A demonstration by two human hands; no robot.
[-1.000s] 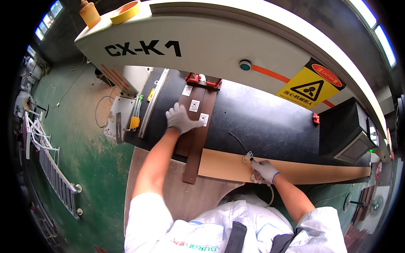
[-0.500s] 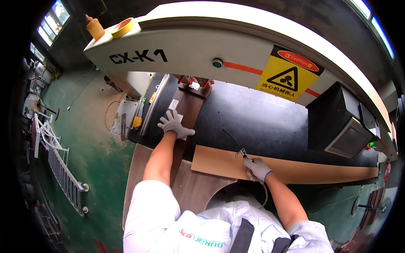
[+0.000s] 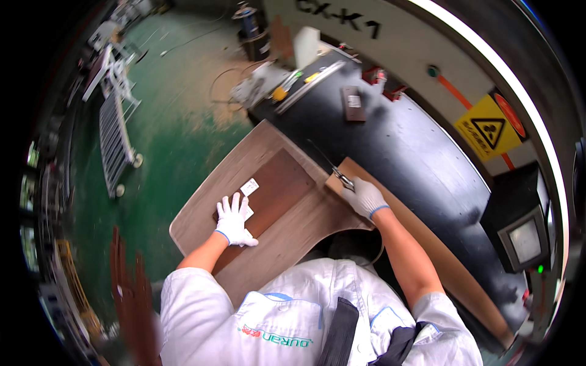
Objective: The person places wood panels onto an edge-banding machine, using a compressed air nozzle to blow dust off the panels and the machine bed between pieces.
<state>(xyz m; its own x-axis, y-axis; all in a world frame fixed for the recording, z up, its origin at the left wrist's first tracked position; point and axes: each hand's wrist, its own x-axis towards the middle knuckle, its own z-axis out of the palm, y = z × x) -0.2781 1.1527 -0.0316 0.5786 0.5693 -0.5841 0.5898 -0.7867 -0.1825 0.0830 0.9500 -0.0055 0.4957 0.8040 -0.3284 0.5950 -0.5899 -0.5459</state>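
- The board [image 3: 281,180] is now lying off the black bed [image 3: 421,158], on the bench [image 3: 305,213].
- I'm resting my left hand [image 3: 233,221], spread, on it.
- My right hand [image 3: 365,198] is clutching the air gun [image 3: 343,179].

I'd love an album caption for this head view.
Gloved left hand spread over a brown board, right hand holding an air gun.

Grey-brown wood-grain tabletop [image 3: 296,224]: dark brown panel [image 3: 282,186] lies flat. Black machine bed [image 3: 403,143]: small brown piece [image 3: 354,113], metal rail [image 3: 311,86], long tan board [image 3: 422,236] along near edge. Green floor [image 3: 171,143]: wheeled rack [image 3: 114,143], pale dust [image 3: 227,90].
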